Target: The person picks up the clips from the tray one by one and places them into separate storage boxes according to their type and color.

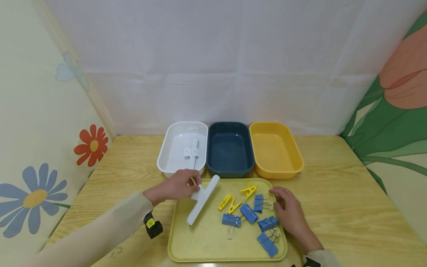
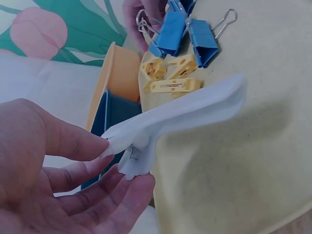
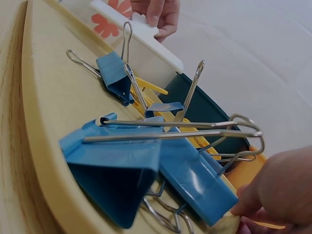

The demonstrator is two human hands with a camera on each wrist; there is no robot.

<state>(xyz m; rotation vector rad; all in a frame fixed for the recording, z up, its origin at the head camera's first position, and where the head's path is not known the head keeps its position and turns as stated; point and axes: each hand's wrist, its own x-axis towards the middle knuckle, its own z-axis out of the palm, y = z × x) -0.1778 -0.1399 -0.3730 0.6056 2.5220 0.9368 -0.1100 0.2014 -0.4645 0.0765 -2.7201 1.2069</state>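
Observation:
My left hand [image 1: 181,184] pinches a long white bag clip [image 1: 203,200] between thumb and fingers, over the left part of the yellow tray [image 1: 200,248]. In the left wrist view, the bag clip's small metal spring shows near the fingertips. At the tray's right rim, my right hand [image 1: 291,211] rests with loosely bent fingers beside the blue binder clips [image 1: 268,244]. Whether its fingertips touch a clip cannot be made out. Several blue binder clips with silver handles and a few yellow clothespins [image 1: 225,201] lie on the tray's right half.
Behind the tray, a white bin [image 1: 163,159], a dark blue bin [image 1: 230,148] and a yellow bin [image 1: 277,148] stand side by side. White clips [image 1: 191,152] lie in the white bin. A white cloth [image 1: 213,74] hangs behind the wooden table [image 1: 133,159].

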